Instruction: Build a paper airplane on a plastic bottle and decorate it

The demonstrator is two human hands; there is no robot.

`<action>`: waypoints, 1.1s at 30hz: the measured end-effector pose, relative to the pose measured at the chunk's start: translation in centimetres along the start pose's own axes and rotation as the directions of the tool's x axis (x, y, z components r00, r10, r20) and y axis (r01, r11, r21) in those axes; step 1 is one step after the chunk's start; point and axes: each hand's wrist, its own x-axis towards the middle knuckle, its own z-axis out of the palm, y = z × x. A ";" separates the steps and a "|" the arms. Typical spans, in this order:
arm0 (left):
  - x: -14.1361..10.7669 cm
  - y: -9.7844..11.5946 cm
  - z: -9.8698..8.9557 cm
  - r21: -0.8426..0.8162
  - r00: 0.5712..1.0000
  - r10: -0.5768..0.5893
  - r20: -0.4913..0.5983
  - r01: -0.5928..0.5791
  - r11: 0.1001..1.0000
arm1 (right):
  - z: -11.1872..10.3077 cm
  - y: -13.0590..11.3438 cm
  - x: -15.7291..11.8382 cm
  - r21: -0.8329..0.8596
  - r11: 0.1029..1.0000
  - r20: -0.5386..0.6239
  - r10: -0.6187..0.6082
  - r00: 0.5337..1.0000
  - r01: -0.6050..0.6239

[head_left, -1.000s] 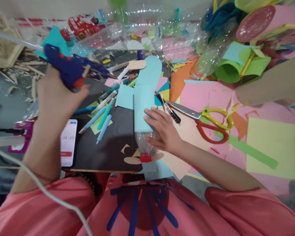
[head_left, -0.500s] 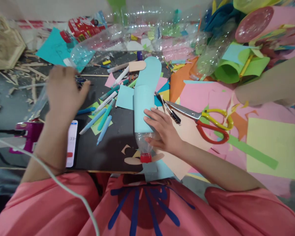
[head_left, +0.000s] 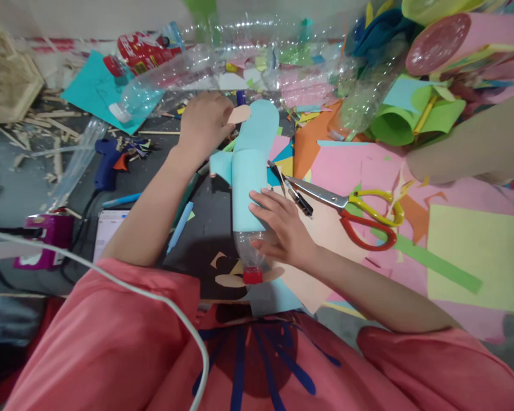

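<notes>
A clear bottle [head_left: 248, 245] with a red cap [head_left: 252, 275] lies cap toward me, wrapped in light blue paper [head_left: 245, 191]. My right hand [head_left: 282, 225] holds its right side, fingers draped over the wrap and thumb near the neck. A rounded blue paper piece [head_left: 263, 123] extends from the bottle's far end, and another [head_left: 221, 165] sticks out at its left. Beyond them, my left hand [head_left: 208, 123] pinches the left end of a small peach paper piece [head_left: 241, 114]; its fingertips are partly hidden.
Scissors [head_left: 346, 205] and a black pen [head_left: 298, 197] lie right of the bottle on coloured paper. At left are a blue glue gun [head_left: 106, 162], a phone [head_left: 107, 228] and a purple device [head_left: 47, 240]. Clear bottles [head_left: 171, 74] line the back. A white cable [head_left: 111, 279] crosses my left arm.
My left hand has moved right, from above the glue gun to the peach piece, which has tilted slightly. The blue flap at the left now looks curled. My right hand stays put.
</notes>
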 end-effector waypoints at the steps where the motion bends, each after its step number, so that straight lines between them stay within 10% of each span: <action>1: -0.1 0.4 -0.4 0.020 0.999 -0.042 -0.017 0.043 0.999 | 0.0 0.0 0.0 0.004 1.000 -0.015 -0.007 1.000 0.007; 5: -1.8 1.8 -2.4 0.013 0.992 -0.090 -0.083 0.091 0.996 | 0.1 0.0 0.0 -0.005 1.000 -0.002 0.013 1.000 -0.013; 9: -5.3 1.9 -3.5 -0.418 0.959 0.105 -0.264 -0.212 0.884 | 0.0 0.1 -0.1 0.021 0.999 0.038 0.028 0.999 -0.029; 16: -11.5 3.4 -0.8 -0.732 0.950 -0.004 -0.312 -0.238 0.639 | 0.2 0.2 -0.1 0.025 1.000 -0.011 0.012 1.000 -0.012; 23: -16.2 4.5 1.3 -0.717 0.972 0.009 -0.233 -0.178 0.674 | 0.0 0.5 0.0 0.074 0.997 -0.017 -0.001 1.000 0.002; 33: -16.4 4.5 1.7 -0.644 0.951 0.037 -0.306 -0.236 0.728 | 0.0 0.5 0.5 0.133 0.991 -0.161 0.051 0.986 -0.029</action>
